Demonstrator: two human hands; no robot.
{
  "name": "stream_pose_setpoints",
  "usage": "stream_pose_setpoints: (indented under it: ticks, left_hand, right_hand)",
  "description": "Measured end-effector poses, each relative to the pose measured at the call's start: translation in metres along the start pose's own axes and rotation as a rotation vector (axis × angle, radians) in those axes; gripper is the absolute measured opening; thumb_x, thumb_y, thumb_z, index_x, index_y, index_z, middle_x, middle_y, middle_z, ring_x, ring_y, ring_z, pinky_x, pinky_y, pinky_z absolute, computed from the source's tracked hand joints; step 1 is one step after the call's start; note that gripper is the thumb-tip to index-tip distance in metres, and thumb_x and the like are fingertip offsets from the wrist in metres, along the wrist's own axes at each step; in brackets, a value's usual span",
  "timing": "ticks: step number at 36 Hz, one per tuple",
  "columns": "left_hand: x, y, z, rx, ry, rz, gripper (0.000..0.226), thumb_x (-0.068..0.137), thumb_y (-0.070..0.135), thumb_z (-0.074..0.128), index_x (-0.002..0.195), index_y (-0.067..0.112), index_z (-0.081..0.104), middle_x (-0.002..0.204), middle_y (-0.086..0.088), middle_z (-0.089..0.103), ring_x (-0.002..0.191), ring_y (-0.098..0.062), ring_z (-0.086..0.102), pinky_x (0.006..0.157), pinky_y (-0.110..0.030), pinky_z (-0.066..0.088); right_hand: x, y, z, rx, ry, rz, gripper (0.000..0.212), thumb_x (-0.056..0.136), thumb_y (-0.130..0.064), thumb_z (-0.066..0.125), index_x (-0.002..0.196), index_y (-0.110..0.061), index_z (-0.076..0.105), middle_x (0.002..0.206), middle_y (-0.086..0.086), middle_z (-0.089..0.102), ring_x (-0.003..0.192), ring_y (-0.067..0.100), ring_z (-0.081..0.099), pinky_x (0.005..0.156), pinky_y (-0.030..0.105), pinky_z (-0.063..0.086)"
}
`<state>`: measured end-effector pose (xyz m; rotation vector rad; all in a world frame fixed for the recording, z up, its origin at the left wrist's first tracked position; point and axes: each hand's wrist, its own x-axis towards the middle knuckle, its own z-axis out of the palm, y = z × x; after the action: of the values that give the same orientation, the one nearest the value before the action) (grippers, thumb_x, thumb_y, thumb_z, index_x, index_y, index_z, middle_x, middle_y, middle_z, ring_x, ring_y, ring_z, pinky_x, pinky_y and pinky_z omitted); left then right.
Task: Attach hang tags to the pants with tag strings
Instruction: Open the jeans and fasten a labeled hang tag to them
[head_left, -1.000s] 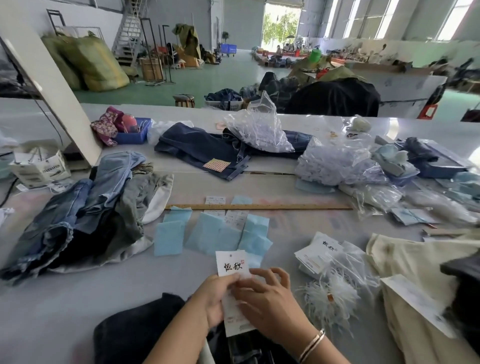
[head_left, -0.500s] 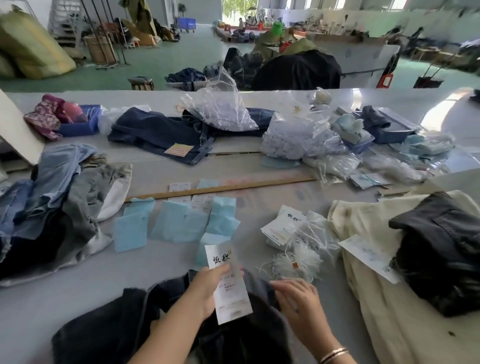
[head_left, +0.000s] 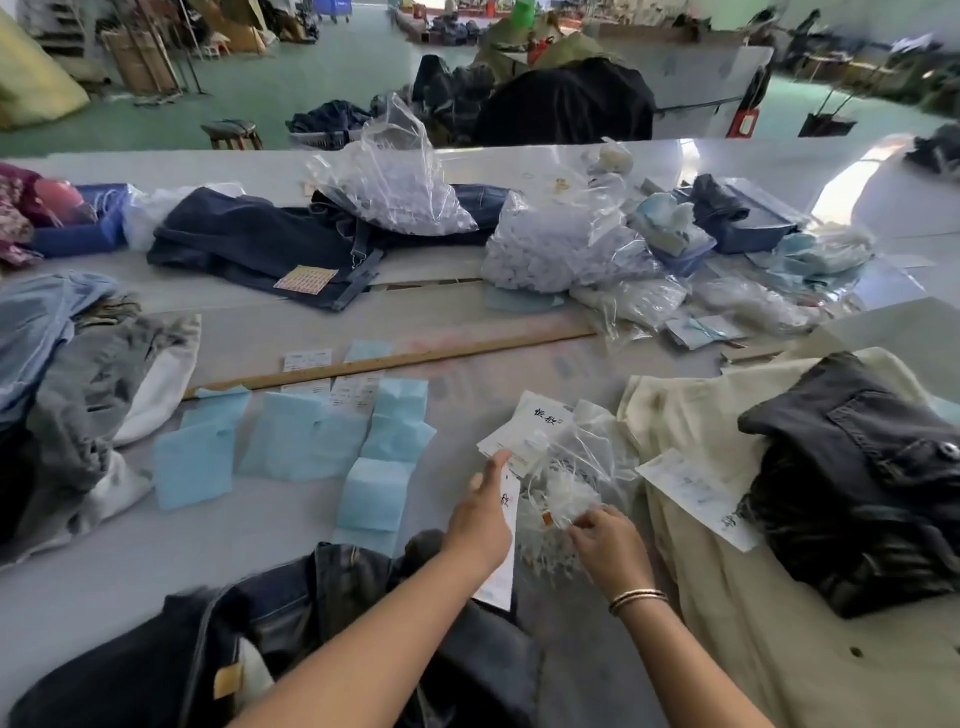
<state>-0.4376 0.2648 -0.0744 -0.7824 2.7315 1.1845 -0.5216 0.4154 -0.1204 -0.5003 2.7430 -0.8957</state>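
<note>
**Tag in one hand, strings under the other**

The left hand (head_left: 480, 525) grips a white hang tag (head_left: 503, 551) with black brush characters. At three o'clock, the right hand (head_left: 605, 545) pinches tag strings (head_left: 558, 499). Dark pants (head_left: 322, 613) lie at seven o'clock.

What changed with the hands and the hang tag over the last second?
The right hand let go of the hang tag and moved right to the pile of white tag strings, which its fingers now pinch. The left hand kept the tag and carried it right, toward the strings. The dark pants stayed in front of the person, and the stack of tags stayed put.
</note>
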Motion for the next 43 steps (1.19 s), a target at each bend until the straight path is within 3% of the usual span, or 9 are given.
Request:
stream_pose_setpoints:
  ticks: [3,5,9,12,17,27,34,38,43]
  left_hand:
    - [0.011,-0.002,0.002,0.110,-0.037,0.073,0.088,0.091,-0.007,0.032,0.147,0.050,-0.004,0.160,-0.011,0.006,0.140,-0.032,0.031,0.104,-0.032,0.035]
    - [0.018,-0.004,0.005,0.122,-0.074,0.114,0.075,0.093,-0.006,0.033,0.148,0.045,0.023,0.162,-0.004,0.004,0.143,-0.029,0.027,0.110,-0.034,0.031]
    - [0.030,-0.001,0.019,0.268,-0.149,0.110,0.053,0.093,0.006,0.043,0.141,0.029,0.046,0.159,0.010,0.019,0.127,-0.028,0.049,0.102,-0.037,0.042]
    - [0.038,0.012,0.036,0.464,-0.152,0.213,0.043,0.094,0.020,0.046,0.137,0.020,0.047,0.159,0.011,0.012,0.119,-0.026,0.056,0.090,-0.039,0.045]
    - [0.053,0.020,0.055,0.583,-0.111,0.218,0.031,0.102,0.030,0.040,0.129,0.018,0.050,0.134,0.000,0.051,0.110,-0.029,0.062,0.084,-0.038,0.048]
    - [0.055,0.011,0.051,0.701,-0.094,0.259,0.036,0.096,0.004,0.038,0.129,0.016,0.047,0.120,-0.005,0.062,0.107,-0.031,0.065,0.083,-0.038,0.051]
    - [0.044,0.006,0.029,0.327,-0.010,0.224,0.035,0.092,0.028,0.043,0.125,0.024,0.056,0.124,0.001,0.062,0.110,-0.027,0.060,0.088,-0.036,0.050]
    - [0.024,-0.005,-0.005,-0.021,0.033,0.177,0.034,0.093,0.021,0.051,0.124,0.023,0.065,0.129,0.001,0.063,0.120,-0.015,0.057,0.097,-0.022,0.045]
    - [-0.022,-0.027,-0.047,-0.636,0.118,0.093,0.033,0.094,0.005,0.055,0.104,0.033,0.070,0.113,0.013,0.070,0.102,-0.008,0.066,0.081,-0.009,0.049]
  right_hand:
    - [0.009,0.001,-0.006,0.211,-0.005,0.103,0.014,0.085,-0.012,0.065,0.071,-0.015,0.065,0.076,-0.001,0.060,0.071,0.014,0.054,0.060,0.017,0.034]
    - [0.015,0.003,-0.012,0.375,-0.048,0.159,0.025,0.085,-0.007,0.062,0.063,-0.019,0.060,0.068,-0.003,0.060,0.067,0.013,0.052,0.057,0.015,0.038]
    - [0.025,0.002,-0.023,0.483,-0.218,0.185,0.023,0.087,-0.004,0.060,0.066,-0.014,0.061,0.071,0.003,0.063,0.070,0.015,0.053,0.070,0.029,0.042]
    - [0.029,-0.002,-0.028,0.477,-0.293,0.132,0.020,0.088,-0.004,0.058,0.069,-0.012,0.061,0.069,0.002,0.063,0.062,0.008,0.051,0.060,0.017,0.041]
    - [0.034,-0.007,-0.030,0.537,-0.354,0.099,0.023,0.087,0.003,0.057,0.068,-0.009,0.059,0.064,0.007,0.058,0.058,0.012,0.052,0.062,0.020,0.042]
    - [0.051,-0.004,-0.053,1.089,-0.083,0.132,0.027,0.086,0.011,0.041,0.064,-0.004,0.046,0.040,0.001,0.035,0.041,0.018,0.043,0.053,0.026,0.040]
    - [0.034,-0.035,-0.074,1.048,-0.302,0.129,0.035,0.083,0.008,0.041,0.056,-0.007,0.056,0.061,0.014,0.059,0.046,0.016,0.048,0.052,0.026,0.044]
    - [0.014,-0.064,-0.071,1.084,-0.406,0.166,0.016,0.071,-0.004,0.051,0.057,-0.008,0.044,0.050,0.007,0.041,0.037,0.010,0.024,0.039,0.015,0.023]
    - [-0.019,-0.097,-0.049,1.001,-0.435,0.092,0.028,0.092,-0.011,0.057,0.065,-0.014,0.063,0.048,-0.005,0.033,0.040,0.007,0.025,0.038,0.018,0.022]
